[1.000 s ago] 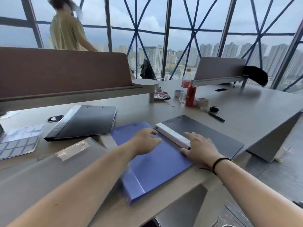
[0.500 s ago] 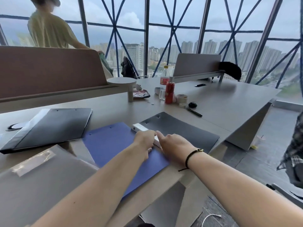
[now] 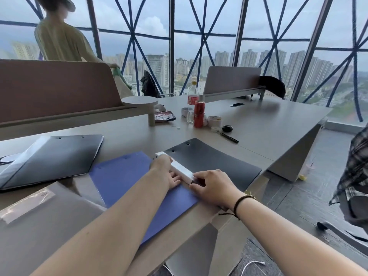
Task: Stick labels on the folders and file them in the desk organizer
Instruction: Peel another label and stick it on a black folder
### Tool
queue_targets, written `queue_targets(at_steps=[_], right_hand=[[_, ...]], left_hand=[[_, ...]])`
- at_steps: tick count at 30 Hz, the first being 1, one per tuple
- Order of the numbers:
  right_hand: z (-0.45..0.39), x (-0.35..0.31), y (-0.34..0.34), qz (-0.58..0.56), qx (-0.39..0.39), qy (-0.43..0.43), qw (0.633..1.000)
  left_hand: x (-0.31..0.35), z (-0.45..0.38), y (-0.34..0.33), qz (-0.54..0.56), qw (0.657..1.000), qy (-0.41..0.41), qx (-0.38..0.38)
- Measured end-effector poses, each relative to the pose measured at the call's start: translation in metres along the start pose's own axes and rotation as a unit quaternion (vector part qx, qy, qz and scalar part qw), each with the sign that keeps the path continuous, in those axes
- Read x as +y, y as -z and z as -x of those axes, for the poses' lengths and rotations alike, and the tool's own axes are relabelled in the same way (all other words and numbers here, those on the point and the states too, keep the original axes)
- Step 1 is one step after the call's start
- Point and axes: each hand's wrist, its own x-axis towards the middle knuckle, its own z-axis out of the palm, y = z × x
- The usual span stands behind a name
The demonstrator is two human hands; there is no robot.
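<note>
A black folder (image 3: 215, 162) lies flat near the desk's front edge, with a white label strip (image 3: 179, 167) along its spine. My left hand (image 3: 165, 172) rests on the strip's left side, fingers pressing down. My right hand (image 3: 211, 186) presses on the strip's near end. A blue folder (image 3: 123, 176) lies flat to the left, partly under my left forearm. A second black folder (image 3: 51, 156) with a pale spine lies further left. A grey folder (image 3: 39, 216) bearing a clear label pocket sits at the near left. No desk organizer is visible.
A red can (image 3: 199, 114), a cola bottle (image 3: 192, 96), tape rolls (image 3: 214, 120) and a black pen (image 3: 229, 137) stand at mid-desk. A brown divider panel (image 3: 55, 86) runs along the left. A person stands behind it by the window. Another person's checked sleeve (image 3: 356, 166) shows at the right edge.
My left hand moved onto the white label strip beside my right hand, and both hands now press along it. The camera has swung to the right, so the label sheet at far left is out of view.
</note>
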Motion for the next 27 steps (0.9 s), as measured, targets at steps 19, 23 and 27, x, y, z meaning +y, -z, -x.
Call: queue_targets(at_steps=[19,23,27], right_hand=[[0.031,-0.043,-0.01,-0.176,0.06,0.031,0.982],[0.027,-0.076,-0.018,-0.207,0.052,0.104,0.972],[0.019,-0.108,-0.025,-0.189,0.055,0.137,0.971]], left_hand=[[0.026,0.0,0.029,-0.214,0.965,-0.146,0.03],[0.049,0.03,0.074,-0.246,0.944,-0.216,0.052],[0.07,0.081,0.141,-0.307,0.904,-0.283,0.093]])
